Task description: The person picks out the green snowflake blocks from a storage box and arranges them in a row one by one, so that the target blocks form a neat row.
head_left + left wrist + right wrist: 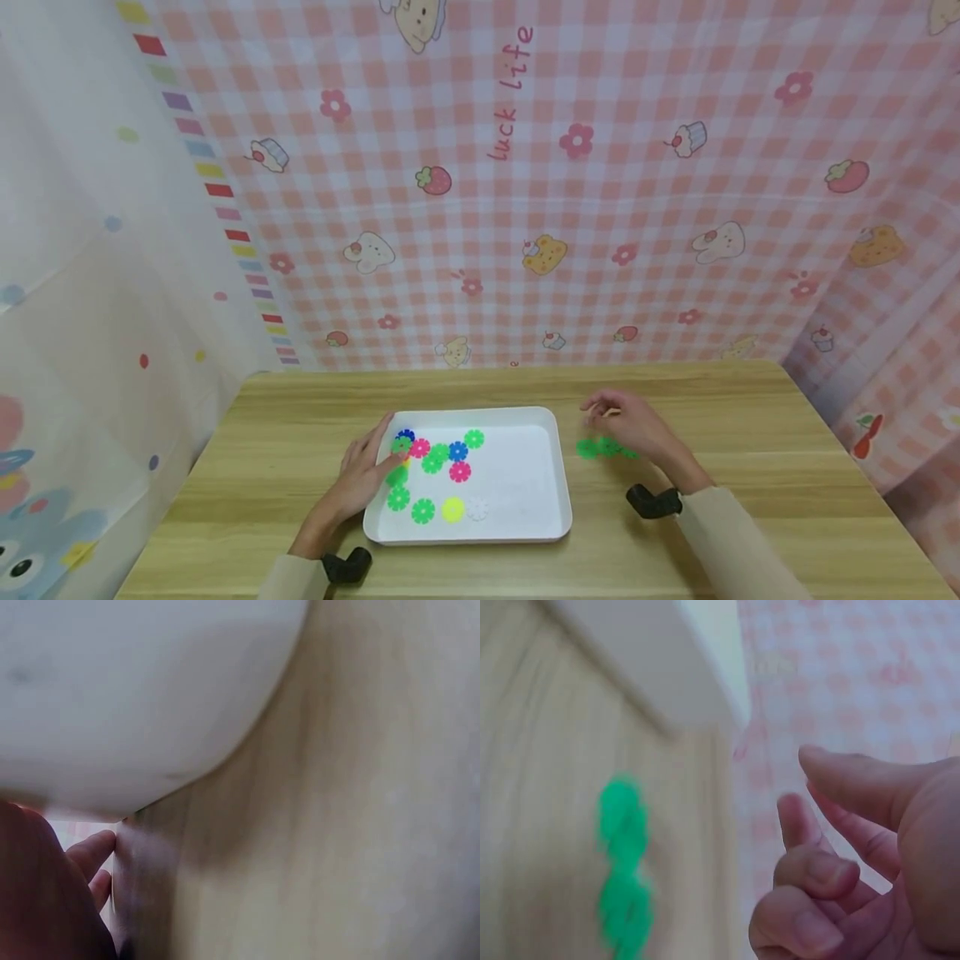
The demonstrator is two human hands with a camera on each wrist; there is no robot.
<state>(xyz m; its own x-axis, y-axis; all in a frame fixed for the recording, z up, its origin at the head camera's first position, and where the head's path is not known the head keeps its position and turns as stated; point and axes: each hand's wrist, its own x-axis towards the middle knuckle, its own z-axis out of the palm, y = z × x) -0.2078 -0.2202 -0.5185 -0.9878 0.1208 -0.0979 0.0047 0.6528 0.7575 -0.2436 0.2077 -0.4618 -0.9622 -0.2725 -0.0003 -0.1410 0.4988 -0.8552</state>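
My left hand (363, 473) grips the left side of a white tray (525, 534), its thumb over the rim and its fingers along the outside. In the left wrist view the tray's outer wall (150, 697) fills the upper left. Inside the tray lie several notched plastic discs: green discs (423, 511), a pink disc (460, 472), a blue disc (458, 451), a yellow disc (453, 510) and a clear one (477, 509). Right of the tray, my right hand (630, 423) hovers with loosely bent fingers, nothing between them. Beneath it, green discs (587, 449) lie in a row on the table.
The wooden table (712, 400) extends around the tray on all sides. A pink checked cloth (577, 192) hangs behind it, and a pale cloth (150, 275) hangs on the left. Each wrist wears a black camera mount (652, 502).
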